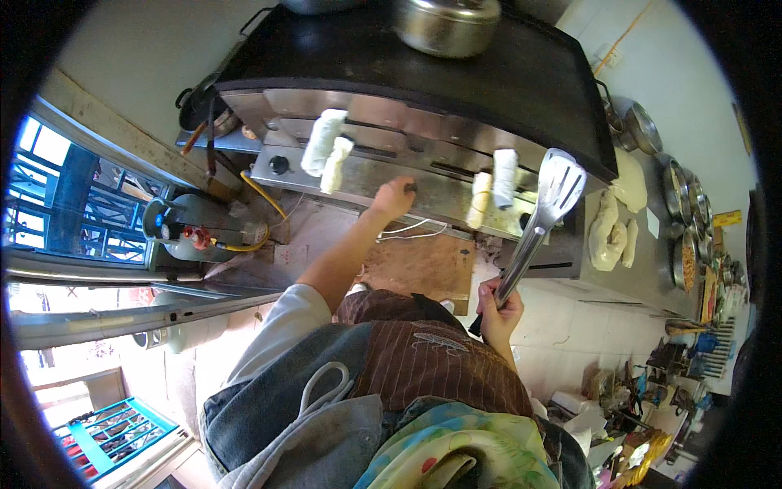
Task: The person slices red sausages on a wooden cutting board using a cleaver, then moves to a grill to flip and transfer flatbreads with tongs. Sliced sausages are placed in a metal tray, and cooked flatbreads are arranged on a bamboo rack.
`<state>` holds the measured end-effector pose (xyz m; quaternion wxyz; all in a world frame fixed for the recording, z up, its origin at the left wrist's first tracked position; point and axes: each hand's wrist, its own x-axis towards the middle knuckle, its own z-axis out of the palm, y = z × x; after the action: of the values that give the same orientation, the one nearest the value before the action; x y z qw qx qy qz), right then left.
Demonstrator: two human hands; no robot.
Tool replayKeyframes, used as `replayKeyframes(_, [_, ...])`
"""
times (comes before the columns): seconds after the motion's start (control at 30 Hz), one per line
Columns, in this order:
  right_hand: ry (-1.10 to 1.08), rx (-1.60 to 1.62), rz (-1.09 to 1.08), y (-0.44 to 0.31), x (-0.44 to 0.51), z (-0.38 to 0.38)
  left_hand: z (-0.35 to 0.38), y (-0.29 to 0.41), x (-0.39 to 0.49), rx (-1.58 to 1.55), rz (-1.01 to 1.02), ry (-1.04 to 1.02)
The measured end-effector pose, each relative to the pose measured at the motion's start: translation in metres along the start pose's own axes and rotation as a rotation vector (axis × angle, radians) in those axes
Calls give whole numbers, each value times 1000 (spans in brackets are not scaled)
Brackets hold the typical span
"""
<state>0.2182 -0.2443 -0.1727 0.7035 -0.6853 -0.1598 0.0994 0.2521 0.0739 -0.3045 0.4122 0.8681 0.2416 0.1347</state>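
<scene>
My left hand [394, 198] grips a dark control knob [410, 187] on the steel front panel of a flat-top griddle [342, 61]. In my right hand [501, 308] are the handles of metal tongs [531, 244] with a slotted spatula head, which point up towards the griddle's right front. White and yellowish rolled cloths [324, 142] hang from the front rail, left and right of my left hand. A lidded steel pot [448, 27] stands at the back of the griddle. Another black knob [278, 164] shows at the panel's left.
A gas cylinder [211, 227] with a red regulator and yellow hose stands at the left. On the steel counter [657, 275] at the right lie dough pieces [606, 235] beside several metal bowls [686, 260]. A cardboard sheet [415, 263] lies on the floor below the griddle.
</scene>
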Motion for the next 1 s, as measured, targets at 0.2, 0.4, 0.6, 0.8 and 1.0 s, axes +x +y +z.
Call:
replayKeyframes(0.2, [21, -453, 15, 11, 15, -123, 26, 3, 19, 191, -263, 97])
replayKeyframes(0.4, [79, -161, 43, 24, 26, -215, 24, -3, 42, 370, -440, -51])
replayKeyframes(0.6, [81, -83, 55, 42, 41, -258, 33, 29, 36, 698, -342, -22])
replayKeyframes(0.8, [37, -317, 166, 44, 50, -270, 36, 71, 12, 1009, -175, -44])
replayKeyframes(1.0, [98, -206, 148, 36, 61, -274, 115, 114, -54, 512, 8, -574])
